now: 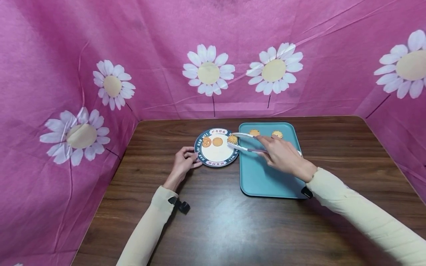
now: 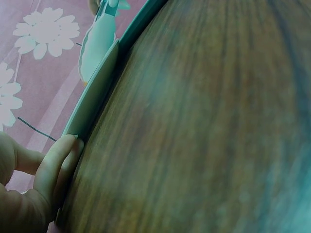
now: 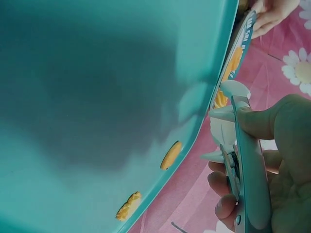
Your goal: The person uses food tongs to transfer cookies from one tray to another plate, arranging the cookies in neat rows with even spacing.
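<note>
My right hand [image 1: 281, 155] grips white tongs [image 1: 246, 142] whose tips pinch a swirled cookie [image 1: 232, 139] over the right edge of a round white plate [image 1: 216, 158] with a dark lettered rim. Two flat cookies [image 1: 212, 142] lie on that plate. My left hand [image 1: 184, 162] holds the plate's left rim with curled fingers [image 2: 56, 167]. A teal tray [image 1: 266, 173] lies to the right of the plate with two cookies [image 1: 265, 133] at its far end. The right wrist view shows the tongs [image 3: 243, 160] in my fingers [image 3: 286, 121] beside the tray [image 3: 97, 97].
The plate and tray lie on a dark wooden table [image 1: 216, 221]. Pink cloth with white daisies [image 1: 208, 70] walls the table at the back and on both sides. Bare wood stretches in front of the tray and plate.
</note>
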Available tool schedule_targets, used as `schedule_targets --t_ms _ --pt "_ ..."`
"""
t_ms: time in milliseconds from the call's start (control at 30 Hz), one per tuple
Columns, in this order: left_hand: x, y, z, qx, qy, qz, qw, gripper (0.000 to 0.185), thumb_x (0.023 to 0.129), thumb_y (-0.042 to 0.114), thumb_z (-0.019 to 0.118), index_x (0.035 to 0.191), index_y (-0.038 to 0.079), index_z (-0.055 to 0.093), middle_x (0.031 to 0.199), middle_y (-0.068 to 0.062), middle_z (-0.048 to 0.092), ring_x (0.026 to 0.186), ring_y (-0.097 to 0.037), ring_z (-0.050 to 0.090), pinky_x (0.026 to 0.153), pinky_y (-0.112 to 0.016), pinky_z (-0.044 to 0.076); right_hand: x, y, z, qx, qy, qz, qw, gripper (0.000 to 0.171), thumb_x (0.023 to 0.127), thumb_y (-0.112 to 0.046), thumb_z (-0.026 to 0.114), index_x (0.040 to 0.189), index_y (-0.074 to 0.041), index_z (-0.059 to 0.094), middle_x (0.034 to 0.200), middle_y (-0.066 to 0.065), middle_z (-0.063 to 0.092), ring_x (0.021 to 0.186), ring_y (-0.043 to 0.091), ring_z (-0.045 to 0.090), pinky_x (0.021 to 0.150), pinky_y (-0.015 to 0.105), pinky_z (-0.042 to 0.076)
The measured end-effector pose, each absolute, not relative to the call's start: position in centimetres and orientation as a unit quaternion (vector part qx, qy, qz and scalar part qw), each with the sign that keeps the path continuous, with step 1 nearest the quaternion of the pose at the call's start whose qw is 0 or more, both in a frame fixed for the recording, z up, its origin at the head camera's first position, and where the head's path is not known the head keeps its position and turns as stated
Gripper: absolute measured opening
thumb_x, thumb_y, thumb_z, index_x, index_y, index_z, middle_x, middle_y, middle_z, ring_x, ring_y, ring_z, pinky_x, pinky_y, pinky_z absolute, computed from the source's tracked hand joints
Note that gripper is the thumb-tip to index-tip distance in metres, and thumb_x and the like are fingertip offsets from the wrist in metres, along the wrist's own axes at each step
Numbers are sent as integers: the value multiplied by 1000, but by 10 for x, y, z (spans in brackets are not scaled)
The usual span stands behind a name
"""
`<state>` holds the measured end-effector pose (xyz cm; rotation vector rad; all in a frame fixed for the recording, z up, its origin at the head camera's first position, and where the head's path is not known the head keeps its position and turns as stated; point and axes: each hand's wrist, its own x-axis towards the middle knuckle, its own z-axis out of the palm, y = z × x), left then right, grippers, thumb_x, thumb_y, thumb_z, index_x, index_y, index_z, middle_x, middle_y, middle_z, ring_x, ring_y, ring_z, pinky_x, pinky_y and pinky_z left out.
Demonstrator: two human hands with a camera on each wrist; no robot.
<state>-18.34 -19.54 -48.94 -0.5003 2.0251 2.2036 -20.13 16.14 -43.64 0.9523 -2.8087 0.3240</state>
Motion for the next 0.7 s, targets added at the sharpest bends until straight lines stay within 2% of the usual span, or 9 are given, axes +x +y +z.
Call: schedule_targets --t_ms 233,500,700 --pt "-183 -195 -490 -164 668 724 51 35 99 -8 59 134 -6 51 94 -8 61 69 -12 70 69 -25 70 -203 158 -434 325 -938 99 72 57 99 -29 71 147 -3 54 132 18 70 97 33 65 58 48 63" --pt "-184 -194 -489 -165 671 721 52 35 99 -7 59 133 -5 52 94 -8 61 69 -12 70 69 -25 70 -205 155 -430 331 -937 89 70 56 99 -30 70 146 -3 54 119 15 72 95 32 65 57 46 62" --pt "-184 -195 -489 -168 671 720 54 36 99 -7 59 134 -5 51 96 -9 61 70 -13 70 70 -25 70 -206 151 -427 334 -937 82 66 57 99 -30 72 146 -4 54 112 12 72 93 31 64 52 40 59"
